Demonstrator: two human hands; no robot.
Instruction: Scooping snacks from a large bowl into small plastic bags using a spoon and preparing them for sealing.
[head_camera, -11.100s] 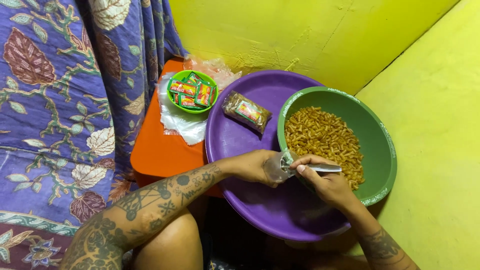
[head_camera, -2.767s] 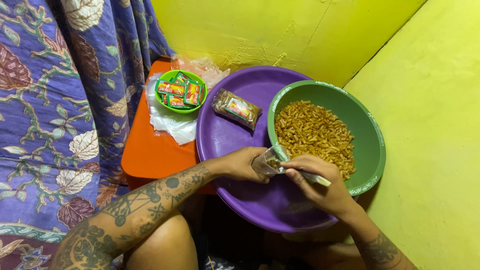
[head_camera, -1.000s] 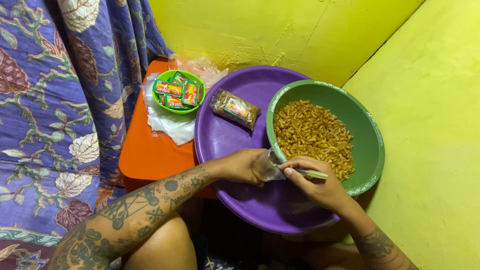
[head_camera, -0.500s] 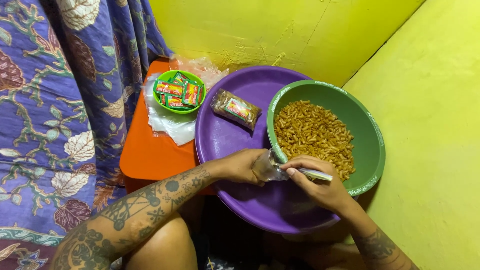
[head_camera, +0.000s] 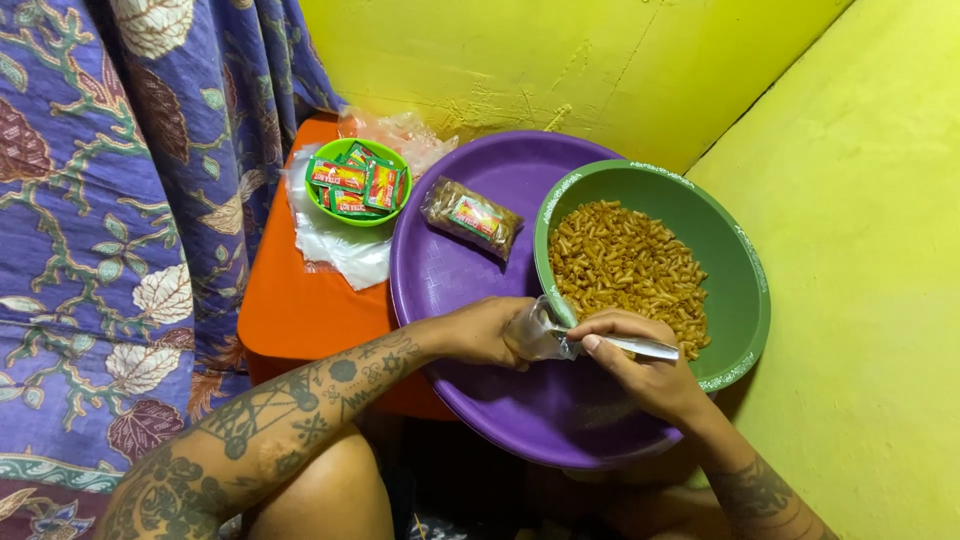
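Head view: left hand (head_camera: 485, 330) pinching small clear bag (head_camera: 538, 335) at green basin (head_camera: 745, 300) rim, over purple basin (head_camera: 450, 275). Right hand (head_camera: 640, 370) fingers clamped on spoon (head_camera: 645, 347). Bag probably light, limp, slippery; best gripped at mouth.

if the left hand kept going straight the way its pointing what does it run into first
The left hand points rightward, holding a small clear bag. Straight on, it would likely first meet the near rim of the green bowl holding macaroni, right beside the bag, or the right hand with its spoon; depth is unclear.
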